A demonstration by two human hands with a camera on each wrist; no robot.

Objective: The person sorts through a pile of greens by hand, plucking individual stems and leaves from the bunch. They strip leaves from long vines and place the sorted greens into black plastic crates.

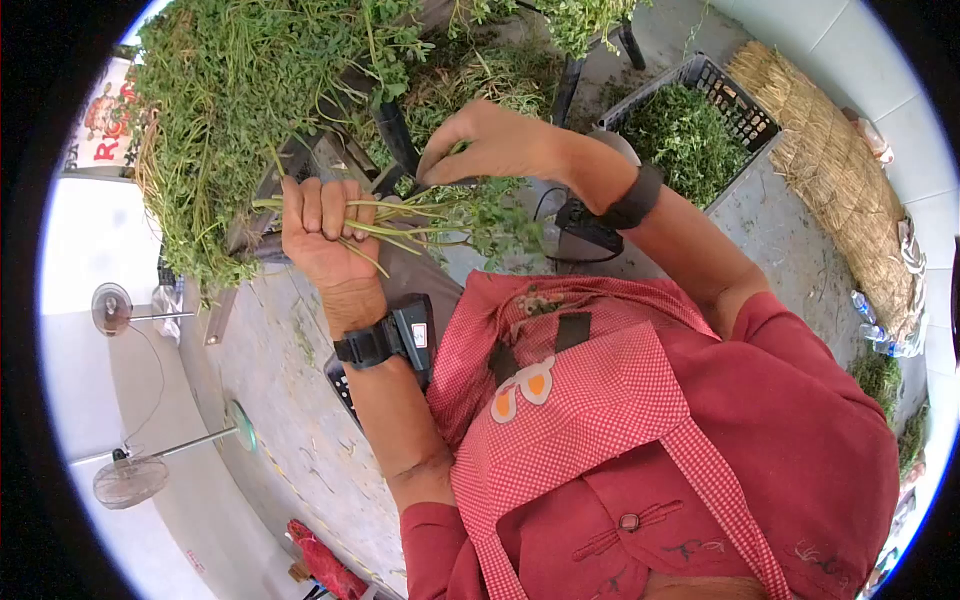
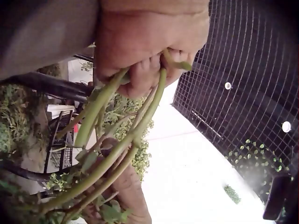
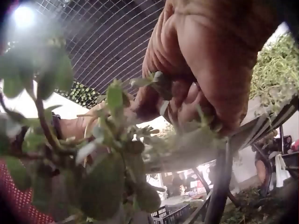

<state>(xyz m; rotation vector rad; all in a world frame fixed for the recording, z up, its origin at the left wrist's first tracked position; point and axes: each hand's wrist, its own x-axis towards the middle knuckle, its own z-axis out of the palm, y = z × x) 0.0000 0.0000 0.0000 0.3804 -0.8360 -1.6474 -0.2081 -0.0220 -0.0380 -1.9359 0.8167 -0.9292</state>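
Note:
My left hand [image 1: 335, 235] grips a small bunch of leafy green stems [image 1: 400, 235], its fingers curled round them. The stems lie across the palm, cut ends to the left and leaves [image 1: 505, 220] hanging to the right above my lap. In the left wrist view thick pale green stems [image 2: 110, 170] come out from under the curled fingers. My right hand [image 1: 490, 145] is bent over the bunch, thumb and fingertips pinching a sprig of the greens. Leaves [image 3: 117, 158] fill the front of the right wrist view and partly cover that pinch.
A big heap of greens [image 1: 270, 90] lies on a table in front, at the left. A black crate [image 1: 745, 110] of picked leaves stands at the right, beside a rolled straw mat [image 1: 830, 170]. Fans [image 1: 130, 482] stand at the left. Loose bits litter the floor [image 1: 300, 400].

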